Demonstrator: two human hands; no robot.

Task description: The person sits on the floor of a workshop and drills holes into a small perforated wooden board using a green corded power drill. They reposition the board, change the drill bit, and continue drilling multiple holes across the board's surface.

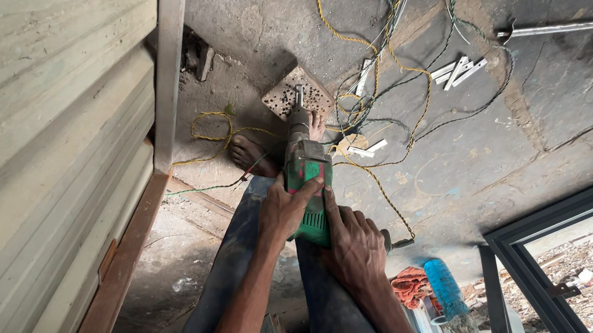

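- Drill (307,183), green body with red trim and a dark metal chuck, sits at the middle of the view, pointing down toward the floor, bit end just over a small perforated board (297,92).
- Left hand (285,207) is wrapped over the left side of the drill body, fingers clenched on the green casing, thumb lying across its top.
- Right hand (353,246) clasps the rear and right side of the drill, fingers curled tight round the housing; a dark side handle (395,242) projects just beyond the knuckles.
- Bare foot (256,155) rests on the concrete floor (545,131), just left of the drill's front end; dark trouser legs (238,258) run down from it to the bottom edge.
- Yellow wire (394,65) and dark cables lie tangled on the floor above and right of the drill; one yellow loop lies beside the foot.
- Short white strips (459,70) lie near the cables at upper right; a long metal bar (563,28) lies further up, well apart from the hands.
- Blue bottle (448,293), cylindrical, lies tilted on the floor right of the right hand, with an orange-red rag (412,285) touching its left side. No label is legible on it.
- Corrugated pale-green sheet wall (36,117) fills the left side, edged by a grey upright post (166,58) and a brown wooden rail (123,266).
- Dark window frame (559,316) stands at lower right, rubble visible beyond it.
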